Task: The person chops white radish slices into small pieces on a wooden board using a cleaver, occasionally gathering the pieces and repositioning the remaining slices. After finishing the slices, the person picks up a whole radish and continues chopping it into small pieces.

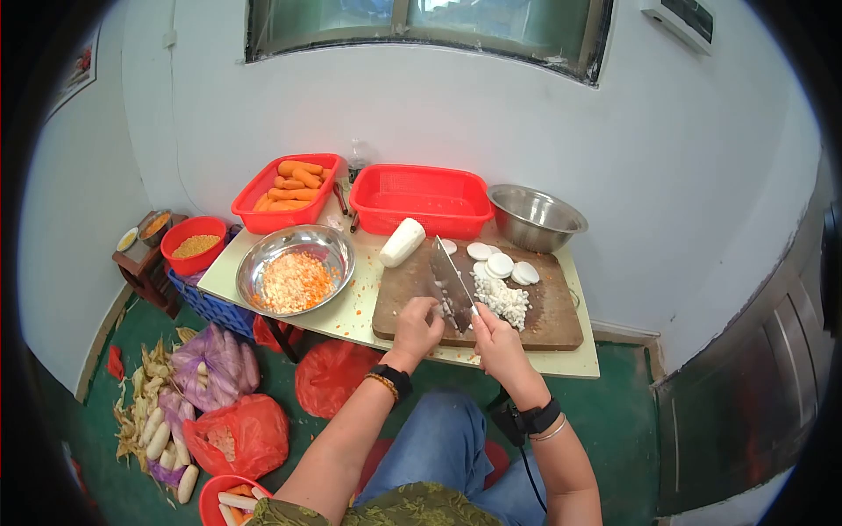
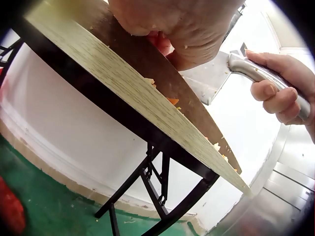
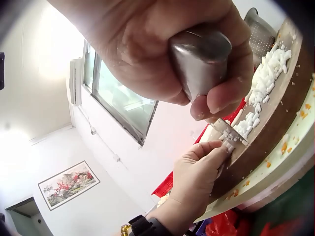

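Note:
A cleaver (image 1: 453, 287) stands edge-down over the wooden chopping board (image 1: 561, 335). My right hand (image 1: 502, 346) grips its metal handle (image 3: 199, 59), fingers wrapped round it. To the left of the blade, my left hand (image 1: 418, 328) pinches white radish strips (image 3: 227, 145) at the board's front edge, fingertips close to the blade. Diced white radish (image 1: 506, 302) lies heaped right of the cleaver. Behind the heap are round radish slices (image 1: 499, 266). A peeled, cut radish (image 1: 403, 243) rests at the board's back left corner.
A steel bowl of chopped carrot and radish (image 1: 294, 282) stands left of the board. Behind are a red basket of carrots (image 1: 294, 186), a red basket (image 1: 423, 197) and a steel basin (image 1: 537, 219). Red bags (image 1: 237, 434) and bagged radishes (image 1: 210, 368) lie on the floor.

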Demonstrator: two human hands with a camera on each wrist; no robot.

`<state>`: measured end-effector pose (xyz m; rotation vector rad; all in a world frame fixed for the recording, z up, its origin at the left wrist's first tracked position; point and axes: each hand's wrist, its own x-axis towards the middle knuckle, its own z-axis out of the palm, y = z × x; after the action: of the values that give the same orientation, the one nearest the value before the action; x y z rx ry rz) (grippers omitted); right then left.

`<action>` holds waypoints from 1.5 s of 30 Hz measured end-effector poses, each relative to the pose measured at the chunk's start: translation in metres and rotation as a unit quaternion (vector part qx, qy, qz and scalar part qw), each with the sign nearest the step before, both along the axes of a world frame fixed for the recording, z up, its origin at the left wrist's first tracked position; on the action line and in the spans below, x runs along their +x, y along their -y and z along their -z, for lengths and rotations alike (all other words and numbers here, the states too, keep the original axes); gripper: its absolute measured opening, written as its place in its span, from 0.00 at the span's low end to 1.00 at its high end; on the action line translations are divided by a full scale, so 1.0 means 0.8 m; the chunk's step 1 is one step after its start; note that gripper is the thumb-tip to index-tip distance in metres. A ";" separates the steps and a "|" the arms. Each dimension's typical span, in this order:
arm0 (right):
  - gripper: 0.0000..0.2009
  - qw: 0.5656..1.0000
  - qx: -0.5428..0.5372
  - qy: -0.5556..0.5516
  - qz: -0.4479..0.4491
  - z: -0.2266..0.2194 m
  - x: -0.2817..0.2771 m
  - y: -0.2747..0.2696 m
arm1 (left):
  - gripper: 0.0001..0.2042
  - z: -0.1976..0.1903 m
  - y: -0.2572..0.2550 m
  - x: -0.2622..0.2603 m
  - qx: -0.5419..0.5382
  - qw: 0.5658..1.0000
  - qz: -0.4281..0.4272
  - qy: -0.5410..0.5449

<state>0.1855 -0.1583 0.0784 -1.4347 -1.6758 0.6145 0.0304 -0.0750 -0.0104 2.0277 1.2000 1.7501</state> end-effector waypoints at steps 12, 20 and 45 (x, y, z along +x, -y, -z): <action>0.18 1.000 -0.013 -0.002 -0.009 0.001 -0.009 0.008 | 0.05 0.000 0.000 -0.001 -0.022 1.000 -0.005 -0.010; 0.18 1.000 -0.021 -0.011 -0.006 -0.004 -0.010 0.011 | 0.03 0.003 -0.004 -0.002 -0.006 1.000 -0.009 -0.022; 0.17 0.979 0.007 0.203 -0.024 0.001 -0.035 0.021 | 0.04 0.000 -0.002 -0.002 -0.048 0.998 -0.009 -0.034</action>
<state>0.1572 -0.1752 0.0775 -1.5903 -2.0273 0.3469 0.0285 -0.0737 -0.0100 2.0423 1.2996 1.6103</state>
